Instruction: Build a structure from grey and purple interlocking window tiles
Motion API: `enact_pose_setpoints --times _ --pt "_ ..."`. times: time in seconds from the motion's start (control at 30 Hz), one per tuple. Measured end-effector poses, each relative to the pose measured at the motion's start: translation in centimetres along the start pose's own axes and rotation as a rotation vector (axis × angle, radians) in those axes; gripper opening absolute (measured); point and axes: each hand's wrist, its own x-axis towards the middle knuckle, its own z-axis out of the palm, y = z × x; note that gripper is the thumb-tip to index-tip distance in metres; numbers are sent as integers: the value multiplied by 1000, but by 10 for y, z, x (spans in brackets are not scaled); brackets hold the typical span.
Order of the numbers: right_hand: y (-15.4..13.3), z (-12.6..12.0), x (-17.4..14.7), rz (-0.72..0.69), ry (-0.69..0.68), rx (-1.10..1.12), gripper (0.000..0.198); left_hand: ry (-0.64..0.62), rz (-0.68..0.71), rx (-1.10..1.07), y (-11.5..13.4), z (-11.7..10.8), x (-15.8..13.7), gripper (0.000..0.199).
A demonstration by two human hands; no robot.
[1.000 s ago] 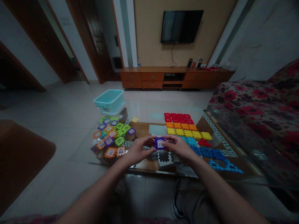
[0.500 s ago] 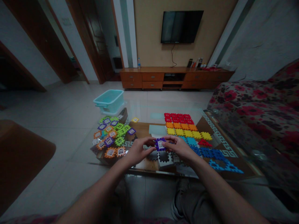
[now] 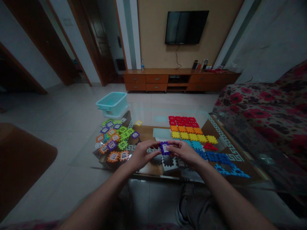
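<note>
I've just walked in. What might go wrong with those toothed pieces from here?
The purple piece, held up between the left hand and right hand, might slip and drop onto the glass table.

The blue pieces lie close to the right forearm in this view, so a careless move could nudge them.

The mixed pile looks loose, so a bump might scatter it.

The person's left hand (image 3: 143,154) and right hand (image 3: 183,152) pinch 1 purple tile (image 3: 164,148) over the glass table (image 3: 146,132); loose tiles (image 3: 123,132) lie to their left, red tiles (image 3: 185,122) to their right, 1 television (image 3: 187,27) across the room.
</note>
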Motion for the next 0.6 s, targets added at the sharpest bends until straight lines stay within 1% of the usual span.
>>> enact_pose_setpoints --times 0.13,0.27,0.4,0.53,0.6 --pt "1 0 0 -18 -14 -15 33 4 5 11 -1 1 0 34" --pt "-1 0 -1 -8 0 -19 33 -3 3 10 -4 1 0 36" --pt "-5 2 -4 -17 6 -57 35 7 -9 -6 -3 1 0 34" --pt "-5 3 -5 -45 1 -59 47 16 -70 -32 2 1 1 32" --pt "-4 2 -4 -62 -13 -48 48 34 -129 -60 2 1 1 31"
